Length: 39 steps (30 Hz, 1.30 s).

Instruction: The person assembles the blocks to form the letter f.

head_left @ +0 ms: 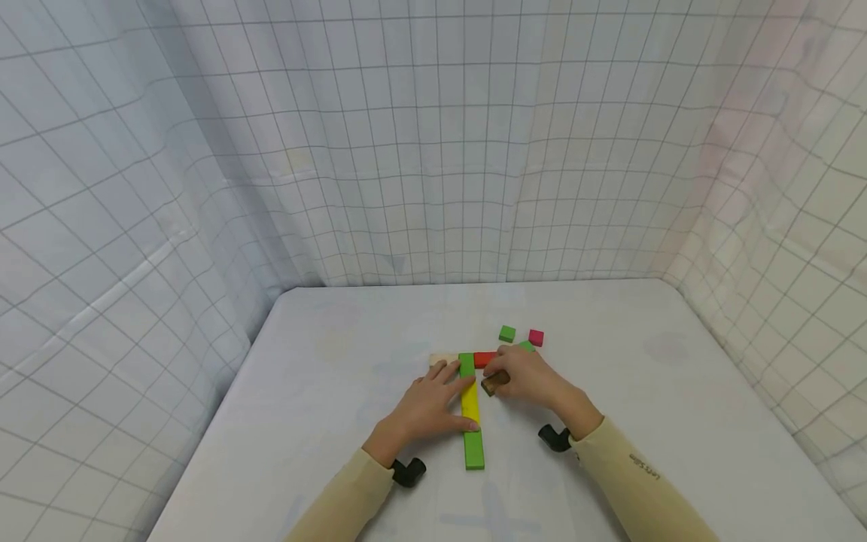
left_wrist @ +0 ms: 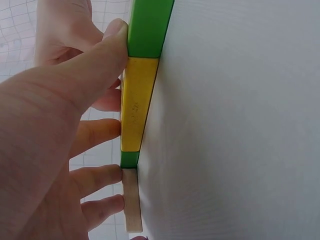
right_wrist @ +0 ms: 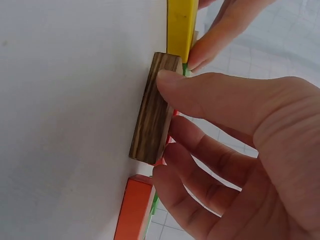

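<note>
My right hand (head_left: 521,374) pinches a dark brown wooden block (right_wrist: 152,115) between thumb and fingers, just right of a column of blocks. That column has a green block (head_left: 467,365) at its far end, a yellow block (head_left: 470,405) in the middle and another green block (head_left: 474,452) nearest me. Spread over its left side, my left hand (head_left: 430,403) touches the blocks with fairly straight fingers and thumb. At the column's far end, a pale wooden block (head_left: 443,359) lies to the left and a red block (head_left: 484,360) to the right.
Beyond the right hand lie a small green block (head_left: 507,333) and a pinkish-red block (head_left: 536,337). Another green block (head_left: 526,346) is partly covered by that hand. The right wrist view shows an orange block (right_wrist: 134,207). Grid-patterned curtains (head_left: 433,150) surround the white table (head_left: 325,354).
</note>
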Motion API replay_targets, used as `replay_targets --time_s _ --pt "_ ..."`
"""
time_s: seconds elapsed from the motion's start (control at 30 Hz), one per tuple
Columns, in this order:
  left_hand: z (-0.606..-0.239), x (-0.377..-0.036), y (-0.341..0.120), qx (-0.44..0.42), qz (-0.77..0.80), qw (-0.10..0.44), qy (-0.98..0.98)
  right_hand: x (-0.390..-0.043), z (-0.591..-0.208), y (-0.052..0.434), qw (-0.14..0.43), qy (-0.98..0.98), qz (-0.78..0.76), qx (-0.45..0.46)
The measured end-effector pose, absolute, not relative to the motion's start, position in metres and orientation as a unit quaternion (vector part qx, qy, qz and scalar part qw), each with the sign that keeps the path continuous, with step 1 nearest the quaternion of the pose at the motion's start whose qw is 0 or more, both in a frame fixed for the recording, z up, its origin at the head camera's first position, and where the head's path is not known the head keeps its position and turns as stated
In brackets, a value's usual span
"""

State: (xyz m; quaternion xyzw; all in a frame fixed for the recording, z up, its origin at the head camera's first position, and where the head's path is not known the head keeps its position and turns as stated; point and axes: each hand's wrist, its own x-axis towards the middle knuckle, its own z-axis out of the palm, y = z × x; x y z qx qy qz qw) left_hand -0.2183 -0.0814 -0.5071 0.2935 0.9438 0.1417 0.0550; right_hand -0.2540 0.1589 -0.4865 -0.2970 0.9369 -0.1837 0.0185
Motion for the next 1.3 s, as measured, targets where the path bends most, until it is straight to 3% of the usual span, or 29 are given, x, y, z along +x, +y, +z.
replay_targets --time_s 0.63,1.3 --pt "-0.5055 -0.2172 -0.0813 0.300 0.140 0.047 0.942 -0.2486 -0.4864 0.1584 0.020 0.936 -0.182 -0.300" --pt "-0.5052 -0.2178 -0.0806 0.295 0.130 0.055 0.945 -0.2478 -0.4878 0.1609 0.068 0.920 -0.221 -0.316"
